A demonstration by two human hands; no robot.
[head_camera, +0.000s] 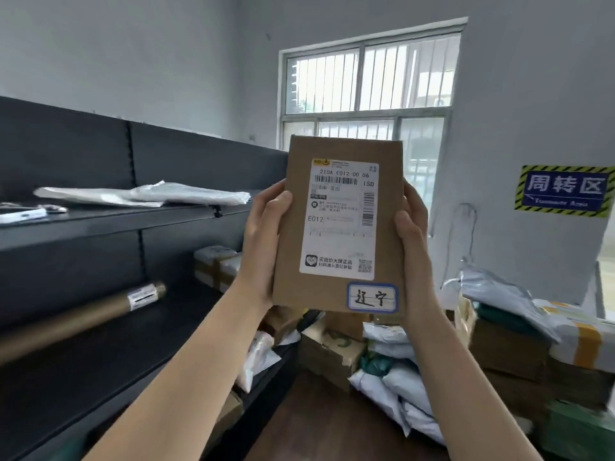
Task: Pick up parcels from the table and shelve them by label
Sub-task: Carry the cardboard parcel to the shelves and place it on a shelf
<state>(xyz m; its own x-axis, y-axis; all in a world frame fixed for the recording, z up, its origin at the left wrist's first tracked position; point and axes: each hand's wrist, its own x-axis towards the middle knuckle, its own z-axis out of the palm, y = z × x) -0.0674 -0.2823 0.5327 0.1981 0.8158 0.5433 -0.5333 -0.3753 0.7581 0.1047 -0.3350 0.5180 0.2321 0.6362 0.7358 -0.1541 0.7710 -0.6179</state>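
Beside shelves (100, 221), hands (263, 241) gripping parcel (339, 294)

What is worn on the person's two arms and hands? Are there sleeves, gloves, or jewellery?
Nothing is worn that the picture shows. The left hand and the right hand are bare, without gloves, and no ring or watch is visible. Both forearms are uncovered down to the frame's lower edge; no sleeve appears.

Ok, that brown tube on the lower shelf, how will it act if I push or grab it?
The tube looks round and lies loose on the flat shelf, so a sideways push would probably roll it. It looks like stiff cardboard and is long, so gripped near one end it would likely tip.
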